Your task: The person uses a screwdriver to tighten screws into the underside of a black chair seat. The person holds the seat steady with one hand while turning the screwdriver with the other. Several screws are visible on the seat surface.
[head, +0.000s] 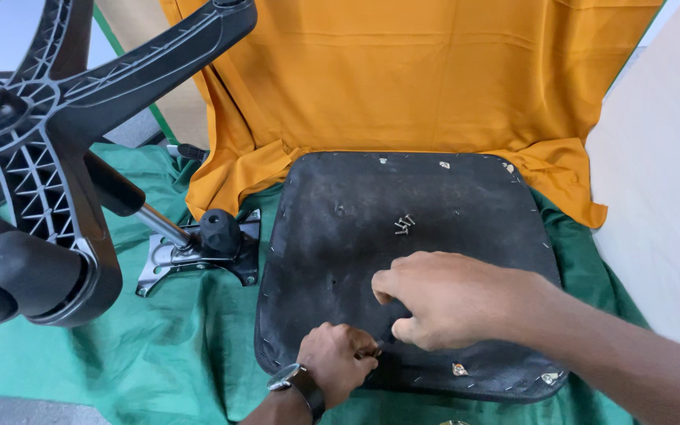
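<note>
An upturned chair seat [356, 205] with a black fabric underside lies on a green cloth [175, 354]. A few small screws [403, 226] rest loose near its middle. My left hand [338, 364], with a wristwatch on the wrist, is closed at the seat's near edge; what its fingers pinch is hidden. My right hand [454, 299] lies just above it on the seat with the fingers curled under. The two hands almost touch.
A black star-shaped chair base [49, 110] with castors [25, 275] looms at the left, its gas column ending in a metal tilt plate [198, 256] with a black knob. An orange cloth [411, 79] drapes behind the seat. A pale wall [663, 197] stands at the right.
</note>
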